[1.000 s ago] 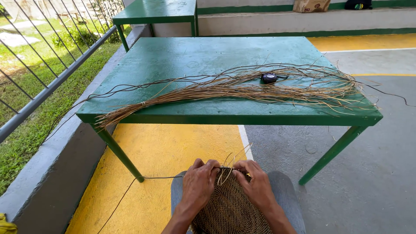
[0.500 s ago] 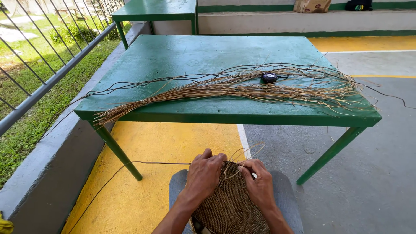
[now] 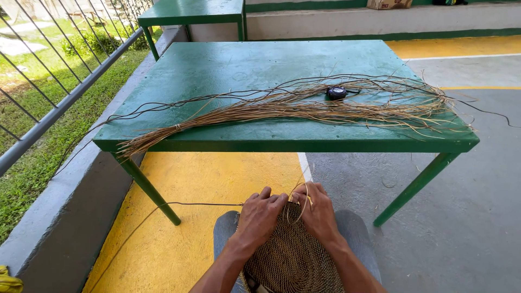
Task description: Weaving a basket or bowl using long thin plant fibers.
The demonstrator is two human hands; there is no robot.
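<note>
A brown woven basket piece (image 3: pixel 290 255) rests on my lap at the bottom of the view. My left hand (image 3: pixel 259 217) grips its upper left rim, fingers curled over the edge. My right hand (image 3: pixel 317 212) holds the upper right rim and pinches a thin pale strand (image 3: pixel 302 202) that loops up between both hands. A long dark strand (image 3: pixel 179 205) runs from under my left hand out to the left over the yellow floor.
A green metal table (image 3: pixel 228 70) stands in front of me with a long bundle of dried fibres (image 3: pixel 282 111) and a small black round object (image 3: pixel 336 92) on it. A second green table (image 3: pixel 190 11) is behind. A railing (image 3: pixel 59 103) and grass lie left.
Both hands have shifted slightly along the basket rim and come closer together. The dark strand on the left has swung and now lies higher across the floor.
</note>
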